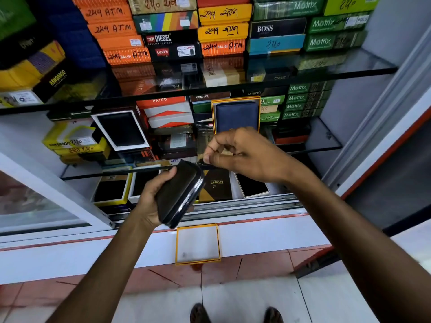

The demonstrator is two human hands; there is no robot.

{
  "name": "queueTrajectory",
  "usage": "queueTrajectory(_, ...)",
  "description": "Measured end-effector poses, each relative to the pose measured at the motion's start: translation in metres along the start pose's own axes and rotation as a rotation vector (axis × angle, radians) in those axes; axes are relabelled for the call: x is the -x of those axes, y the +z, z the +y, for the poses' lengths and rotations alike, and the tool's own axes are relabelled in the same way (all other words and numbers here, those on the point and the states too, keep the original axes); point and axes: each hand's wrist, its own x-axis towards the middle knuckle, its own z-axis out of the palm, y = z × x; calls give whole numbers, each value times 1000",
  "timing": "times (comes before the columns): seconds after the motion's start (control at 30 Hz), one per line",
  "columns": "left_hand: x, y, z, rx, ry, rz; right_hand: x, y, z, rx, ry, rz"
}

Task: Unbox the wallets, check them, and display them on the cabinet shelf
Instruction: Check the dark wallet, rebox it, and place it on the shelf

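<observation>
left hand point(149, 201) grips black wallet point(179, 194), center | right hand point(242, 155) pinches zip pull point(201, 161), barely visible | blue wallet point(236, 116) part-hidden behind right hand | feet cut off, bottom edge

Top glass shelf point(349, 66) front strip bare, stacked boxes point(224, 31) behind. Middle shelf crowded: navy wallet box point(236, 115) upright, open gap right.

wallet point(178, 194): black | open box point(197, 244): white, yellow rim | displayed wallet point(236, 116): navy | floor tiles point(163, 279): red
</observation>
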Motion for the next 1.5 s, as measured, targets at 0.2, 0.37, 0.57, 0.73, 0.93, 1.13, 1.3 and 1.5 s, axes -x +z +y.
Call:
queueTrajectory(0.2, -5, 7, 1, 105, 79, 32, 8, -6, -2, 86, 36, 158)
queueTrajectory(0.37, -14, 19, -6, 130, 79, 89, 22, 14, -6, 311, 86, 305)
queueTrajectory(0.57, -28, 33, -13, 197, 65, 364, 32, 40, 3, 332, 101, 375)
queueTrajectory(0.73, -35, 55, -14, 170, 30, 445, 32, 56, 14, 384, 115, 377)
queueTrajectory(0.93, -38, 77, -9, 100, -19, 436, 33, 75, 18, 368, 72, 349)
queueTrajectory(1.13, -31, 82, -2, 72, -60, 300, 35, 75, 27, 343, 42, 349)
queueTrajectory(1.3, -26, 80, -3, -145, 85, 278, 39, 55, 35, -59, 161, 522)
queueTrajectory(1.5, -4, 69, 3, -551, 503, 209, 40, 16, 55, -619, 624, 645)
